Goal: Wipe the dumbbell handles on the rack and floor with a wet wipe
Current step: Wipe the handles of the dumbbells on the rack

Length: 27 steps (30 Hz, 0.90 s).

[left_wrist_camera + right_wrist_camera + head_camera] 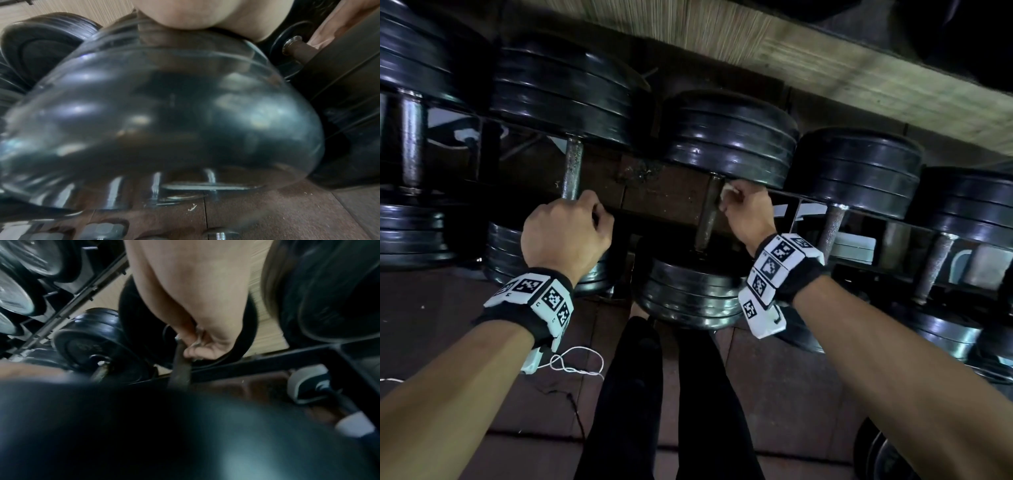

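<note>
Black plate dumbbells lie in a row on a low rack (789,202). My left hand (571,229) grips the rusty handle (572,168) of the second dumbbell from the left; in the left wrist view its blurred front plate (164,113) fills the frame under my palm (205,16). My right hand (746,210) pinches a white wet wipe (730,189) against the upper end of the middle dumbbell's handle (707,219), just under its far plate (729,137). In the right wrist view my fingers (195,352) press the wipe (198,337) onto that dark handle (180,368).
More dumbbells sit to the left (410,147) and right (835,226) on the rack, with black frame bars (257,363) between them. A light wood-grain surface (791,51) runs behind. My legs in black (654,394) stand on brown floor tiles (448,325).
</note>
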Motion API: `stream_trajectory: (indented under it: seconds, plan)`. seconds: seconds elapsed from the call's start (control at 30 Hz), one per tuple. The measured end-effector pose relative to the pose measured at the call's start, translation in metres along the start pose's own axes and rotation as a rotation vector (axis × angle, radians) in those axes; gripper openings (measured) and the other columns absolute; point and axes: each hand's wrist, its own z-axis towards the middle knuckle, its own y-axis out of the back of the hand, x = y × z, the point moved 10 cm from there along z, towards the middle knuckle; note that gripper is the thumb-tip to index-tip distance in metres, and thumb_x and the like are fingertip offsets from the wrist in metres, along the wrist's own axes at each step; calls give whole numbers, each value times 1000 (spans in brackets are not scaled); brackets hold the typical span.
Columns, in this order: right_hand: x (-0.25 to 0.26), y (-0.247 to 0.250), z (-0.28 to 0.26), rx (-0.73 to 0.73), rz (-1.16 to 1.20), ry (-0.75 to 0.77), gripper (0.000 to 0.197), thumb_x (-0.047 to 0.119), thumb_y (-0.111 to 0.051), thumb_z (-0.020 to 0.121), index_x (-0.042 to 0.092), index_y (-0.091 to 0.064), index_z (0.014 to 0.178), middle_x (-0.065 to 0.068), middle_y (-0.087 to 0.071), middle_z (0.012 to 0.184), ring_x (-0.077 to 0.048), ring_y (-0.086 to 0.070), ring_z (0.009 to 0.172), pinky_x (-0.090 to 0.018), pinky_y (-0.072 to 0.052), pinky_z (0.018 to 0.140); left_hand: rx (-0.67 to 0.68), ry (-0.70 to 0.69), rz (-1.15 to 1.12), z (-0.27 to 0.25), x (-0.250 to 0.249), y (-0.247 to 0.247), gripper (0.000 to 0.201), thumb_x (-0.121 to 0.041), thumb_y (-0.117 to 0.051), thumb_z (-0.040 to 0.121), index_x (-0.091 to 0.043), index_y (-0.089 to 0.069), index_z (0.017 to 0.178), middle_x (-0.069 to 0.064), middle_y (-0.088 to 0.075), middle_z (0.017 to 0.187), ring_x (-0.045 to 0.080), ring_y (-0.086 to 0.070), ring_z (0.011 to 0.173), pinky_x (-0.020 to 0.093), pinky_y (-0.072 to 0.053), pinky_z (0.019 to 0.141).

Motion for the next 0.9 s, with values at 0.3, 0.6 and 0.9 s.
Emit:
stream_trajectory:
  seconds: [0.3,0.6,0.9]
  plan:
    - [-31,-25,-45,320,-237,19,20,18,-57,98,15,-75,107,-9,-75,101,-25,-68,100,-22,-45,79,0,13,7,-1,1,0,17,-22,-60,87,-8,-62,77,14,-52,54,26,-40,49,31,-29,50]
    - [-6,-5,-23,43,-144,16,20,16,-57,97,5,-73,102,-18,-73,101,-35,-67,98,-33,-45,80,11,20,19,0,1,-1,17,-23,-61,87,-9,-62,78,14,-53,55,32,-48,49,31,-29,51]
    - [17,24,-30,-121,-114,174,16,18,-61,98,7,-71,96,-13,-74,89,-25,-65,78,-28,-44,70,10,18,28,-1,0,0,16,-22,-62,87,-9,-63,78,13,-53,54,27,-41,49,30,-29,51]
